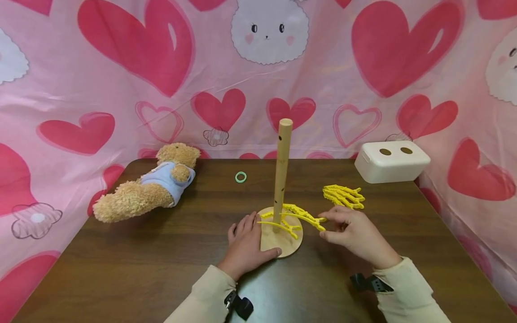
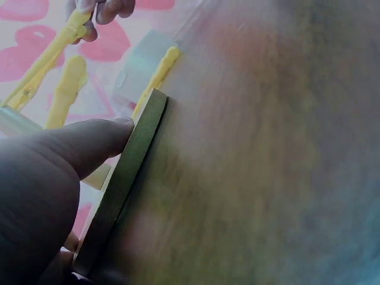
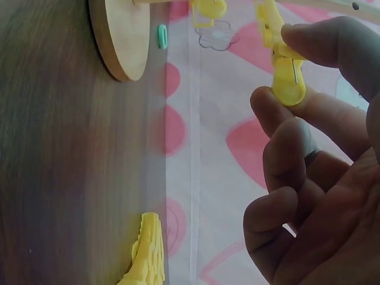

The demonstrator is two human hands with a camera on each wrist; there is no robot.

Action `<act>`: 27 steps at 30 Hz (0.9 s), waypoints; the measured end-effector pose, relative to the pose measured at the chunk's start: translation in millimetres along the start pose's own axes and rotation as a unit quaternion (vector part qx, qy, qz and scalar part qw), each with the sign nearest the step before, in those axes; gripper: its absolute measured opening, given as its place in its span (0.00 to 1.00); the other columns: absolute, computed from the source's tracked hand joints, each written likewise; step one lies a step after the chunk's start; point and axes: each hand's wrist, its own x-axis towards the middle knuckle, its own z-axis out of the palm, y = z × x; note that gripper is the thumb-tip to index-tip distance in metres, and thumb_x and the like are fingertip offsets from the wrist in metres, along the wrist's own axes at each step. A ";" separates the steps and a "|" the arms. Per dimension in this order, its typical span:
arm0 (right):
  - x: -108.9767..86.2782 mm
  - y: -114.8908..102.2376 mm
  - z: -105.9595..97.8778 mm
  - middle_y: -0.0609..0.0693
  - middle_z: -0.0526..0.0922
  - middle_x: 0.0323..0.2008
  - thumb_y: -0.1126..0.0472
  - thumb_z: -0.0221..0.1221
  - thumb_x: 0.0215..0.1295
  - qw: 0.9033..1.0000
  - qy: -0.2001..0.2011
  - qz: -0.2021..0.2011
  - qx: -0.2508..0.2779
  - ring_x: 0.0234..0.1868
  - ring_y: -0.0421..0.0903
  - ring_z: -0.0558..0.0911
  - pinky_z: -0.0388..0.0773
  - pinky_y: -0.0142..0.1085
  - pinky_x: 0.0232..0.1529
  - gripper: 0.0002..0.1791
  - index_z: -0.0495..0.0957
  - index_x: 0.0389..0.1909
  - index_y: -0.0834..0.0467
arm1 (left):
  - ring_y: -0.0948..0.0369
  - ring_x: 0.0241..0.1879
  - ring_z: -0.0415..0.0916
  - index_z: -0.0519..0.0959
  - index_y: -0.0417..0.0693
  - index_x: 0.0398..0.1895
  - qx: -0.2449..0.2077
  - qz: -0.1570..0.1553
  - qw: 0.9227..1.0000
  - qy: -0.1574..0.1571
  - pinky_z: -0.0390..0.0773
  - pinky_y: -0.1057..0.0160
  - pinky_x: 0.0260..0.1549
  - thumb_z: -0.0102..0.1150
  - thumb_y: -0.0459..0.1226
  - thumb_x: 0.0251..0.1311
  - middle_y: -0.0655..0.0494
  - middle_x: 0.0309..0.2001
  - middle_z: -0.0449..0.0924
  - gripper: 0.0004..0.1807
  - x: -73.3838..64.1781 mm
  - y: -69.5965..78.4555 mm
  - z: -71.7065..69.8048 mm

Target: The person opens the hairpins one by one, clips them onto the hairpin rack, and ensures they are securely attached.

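Observation:
A wooden post [image 1: 281, 172] with small holes stands upright on a round wooden base [image 1: 282, 248]. My left hand [image 1: 247, 246] rests on the left and front rim of the base, fingers extended and thumb [image 2: 95, 142] on its edge. Right of the post, my right hand [image 1: 355, 231] pinches the end of a long curved yellow plastic clip [image 1: 304, 216] between thumb and fingers; metal shows on the clip [image 3: 289, 83] up close. Its far end reaches the post. Another yellow clip [image 1: 288, 229] sits low at the post, just above the base; how it is held there I cannot tell.
Several yellow clips [image 1: 343, 196] lie in a pile beyond my right hand. A white box [image 1: 392, 162] with two round holes stands back right. A pale green ring [image 1: 240, 177] lies behind the post. A teddy bear [image 1: 161, 186] in blue lies at left. A heart-patterned cloth [image 1: 323, 80] surrounds the table.

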 end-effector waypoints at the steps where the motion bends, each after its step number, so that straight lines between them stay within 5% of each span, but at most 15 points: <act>1: -0.3 0.4 -0.2 0.45 0.80 0.31 0.60 0.74 0.54 1.000 0.000 0.001 -0.001 0.29 0.44 0.73 0.70 0.33 0.26 0.17 0.87 0.46 0.52 | 0.45 0.75 0.49 0.56 0.37 0.77 -0.003 -0.001 1.000 0.000 0.44 0.34 0.67 0.64 0.69 0.50 0.44 0.77 0.54 0.62 0.1 0.0 -0.1; 11: -1.8 1.0 -4.0 0.44 0.82 0.34 0.59 0.75 0.52 1.000 0.001 -0.010 -0.001 0.28 0.42 0.73 0.71 0.33 0.27 0.18 0.87 0.46 0.54 | 0.44 0.75 0.50 0.57 0.37 0.77 -0.002 -0.003 1.000 -0.003 0.44 0.34 0.68 0.65 0.69 0.50 0.44 0.77 0.53 0.62 0.4 1.3 -1.8; 17: -0.6 -0.1 -2.0 0.44 0.80 0.31 0.59 0.75 0.54 0.999 0.001 -0.043 -0.013 0.27 0.40 0.72 0.70 0.32 0.25 0.18 0.87 0.47 0.55 | 0.44 0.75 0.50 0.57 0.36 0.77 -0.001 -0.007 1.000 -0.005 0.44 0.33 0.67 0.66 0.68 0.50 0.43 0.77 0.54 0.62 0.2 2.7 -2.1; 27: 0.3 10.7 0.0 0.40 0.77 0.27 0.61 0.75 0.53 0.999 0.005 -0.040 -0.015 0.26 0.41 0.71 0.69 0.32 0.24 0.17 0.88 0.45 0.51 | 0.44 0.75 0.50 0.56 0.37 0.77 0.000 -0.010 1.000 -0.005 0.43 0.33 0.68 0.66 0.69 0.49 0.43 0.77 0.54 0.63 0.4 2.5 -2.2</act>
